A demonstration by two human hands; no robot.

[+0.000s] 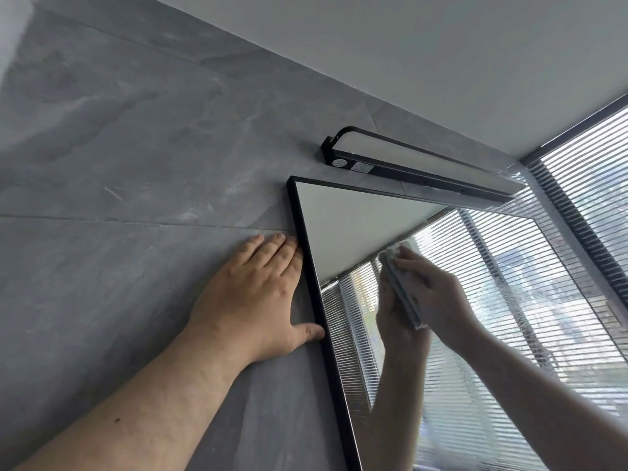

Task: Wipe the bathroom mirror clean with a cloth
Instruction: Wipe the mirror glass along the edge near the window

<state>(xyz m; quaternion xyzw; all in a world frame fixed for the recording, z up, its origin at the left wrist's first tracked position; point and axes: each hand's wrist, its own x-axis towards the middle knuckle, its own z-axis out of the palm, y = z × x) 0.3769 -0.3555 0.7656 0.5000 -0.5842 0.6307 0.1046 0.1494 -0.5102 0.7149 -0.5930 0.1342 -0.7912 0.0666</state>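
Up on the grey stone-look tiled wall hangs the rectangular black-framed mirror, seen at a steep tilt from below, its upper left corner near the middle of the view. Its glass reflects a white ceiling and slatted window blinds. Against the glass, a little below the top edge, lies the pale grey folded cloth. The right hand presses this cloth to the mirror, fingers laid over it and bent around its edge, and the reflection of hand and forearm shows directly beside it in the glass. The left hand rests flat on the wall just beside the mirror's left frame, fingers straight and close together, pointing upward. Its thumb is spread out to the side, and the thumb tip touches the black frame. Both forearms are bare. Above the mirror's top edge, a long black bar lamp with a white diffuser is fixed to the wall. To the right, a window with white horizontal blinds meets the white ceiling.
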